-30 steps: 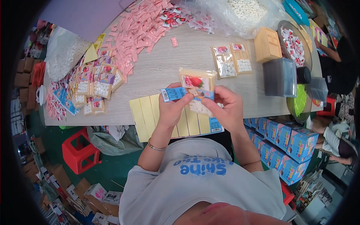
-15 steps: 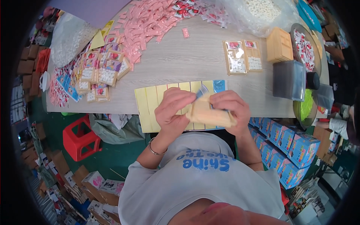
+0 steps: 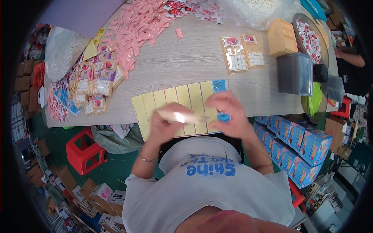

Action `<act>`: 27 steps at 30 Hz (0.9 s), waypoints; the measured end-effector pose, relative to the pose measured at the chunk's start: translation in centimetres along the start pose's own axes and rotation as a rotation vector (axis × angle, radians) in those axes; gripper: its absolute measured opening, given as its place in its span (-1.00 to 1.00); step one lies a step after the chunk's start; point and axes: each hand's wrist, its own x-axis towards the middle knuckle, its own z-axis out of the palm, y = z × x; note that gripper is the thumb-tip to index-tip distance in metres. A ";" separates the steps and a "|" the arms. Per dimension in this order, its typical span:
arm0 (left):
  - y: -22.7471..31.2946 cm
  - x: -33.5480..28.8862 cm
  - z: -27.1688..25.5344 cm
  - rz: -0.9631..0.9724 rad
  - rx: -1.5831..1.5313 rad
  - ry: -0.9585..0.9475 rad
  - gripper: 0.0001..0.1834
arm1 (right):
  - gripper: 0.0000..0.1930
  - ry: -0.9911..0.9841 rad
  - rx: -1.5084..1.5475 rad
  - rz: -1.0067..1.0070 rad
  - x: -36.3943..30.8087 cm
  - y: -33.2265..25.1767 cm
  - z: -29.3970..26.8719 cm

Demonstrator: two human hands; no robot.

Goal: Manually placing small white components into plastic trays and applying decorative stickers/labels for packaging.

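Note:
Over the table's near edge, my left hand [image 3: 165, 126] grips a shallow beige tray [image 3: 182, 117], blurred by motion and turned nearly edge-on, with a bright glint along it. My right hand [image 3: 233, 116] is just to the right of the tray, thumb and fingers apart in a curve with nothing between them. Beneath both hands lies a yellow sheet [image 3: 171, 95] divided into strips by thin lines, with a blue label [image 3: 220, 86] at its right end. What is inside the tray cannot be made out.
Filled trays [image 3: 103, 86] are piled at left, beside pink sachets [image 3: 136, 35]. Two trays [image 3: 237, 62] lie at right, near stacked empty beige trays [image 3: 281, 37], a clear plastic box [image 3: 294, 73] and bowls. Blue boxes [image 3: 307, 141] and a red stool [image 3: 83, 151] stand below the table.
My right hand has let go of the beige tray and opened. My left hand has carried the tray a little left and turned it edge-on. The view has shifted slightly.

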 end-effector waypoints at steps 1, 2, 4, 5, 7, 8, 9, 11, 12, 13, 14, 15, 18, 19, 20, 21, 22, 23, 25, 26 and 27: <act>-0.7 -0.6 -2.8 0.038 -0.029 0.136 -0.72 | -0.59 0.077 -0.130 0.030 0.5 1.3 -1.3; 0.2 -0.1 -5.9 -0.213 0.186 0.420 -0.66 | -0.58 0.156 -0.266 0.065 0.9 3.2 -3.4; 2.5 2.2 -13.5 -0.179 0.242 0.612 -0.62 | -0.56 0.168 -0.911 0.033 2.5 6.1 -6.7; 3.6 3.4 -16.3 -0.106 0.309 0.707 -0.58 | -0.56 0.162 -0.904 0.028 3.0 7.6 -7.5; 5.0 3.5 -23.3 -0.274 0.572 0.786 -0.53 | -0.54 -0.031 -1.295 0.120 3.3 10.5 -7.8; 4.7 3.6 -25.7 -0.279 0.574 0.796 -0.53 | -0.54 -0.039 -1.290 0.114 3.9 10.9 -7.4; 4.2 3.5 -27.7 -0.173 1.129 0.812 -0.48 | -0.54 -0.057 -1.226 0.077 4.7 11.3 -6.5; 3.2 4.3 -26.7 -0.062 1.668 0.761 -0.43 | -0.53 -0.084 -1.172 0.062 5.6 11.8 -4.4; 3.2 6.4 -22.5 0.053 1.778 0.763 -0.40 | -0.56 -0.068 -1.106 0.051 6.1 12.1 -3.1; 2.7 8.1 -18.4 0.174 1.886 0.767 -0.37 | -0.58 -0.052 -1.039 0.037 6.5 12.2 -2.0; 2.1 8.6 -15.2 0.221 1.592 0.638 -0.45 | -0.60 -0.006 -1.014 -0.008 7.0 11.2 -1.2; -0.2 8.1 -12.4 0.194 1.372 0.523 -0.54 | -0.60 -0.018 -1.005 -0.014 6.8 10.3 -1.0; -3.6 7.0 -0.9 0.066 1.050 0.064 -0.43 | -0.57 0.007 -0.833 -0.055 4.7 8.2 -1.9; -4.5 6.8 1.7 0.048 1.032 0.044 -0.46 | -0.59 -0.090 -0.845 0.018 3.7 7.6 -2.1; -5.7 6.7 3.5 0.034 1.009 0.020 -0.49 | -0.60 -0.184 -0.860 0.097 3.2 7.2 -2.4; -6.6 6.6 4.5 0.031 1.000 0.019 -0.49 | -0.60 -0.190 -0.864 0.103 2.7 7.4 -2.4; -7.4 6.6 5.2 0.037 0.989 0.050 -0.50 | -0.65 -0.170 -0.842 0.140 1.9 7.9 -2.2; -7.9 6.8 5.5 0.045 0.977 0.078 -0.52 | -0.70 -0.146 -0.823 0.177 1.2 8.3 -1.9; -8.5 7.1 5.7 0.046 0.962 0.070 -0.60 | -0.71 -0.135 -0.787 0.183 0.6 9.3 -1.8; -8.7 7.3 5.8 0.050 0.954 0.067 -0.69 | -0.73 -0.123 -0.747 0.181 0.5 9.7 -1.8; -9.0 7.3 5.9 0.051 0.954 0.071 -0.69 | -0.73 -0.125 -0.748 0.177 0.3 9.9 -1.8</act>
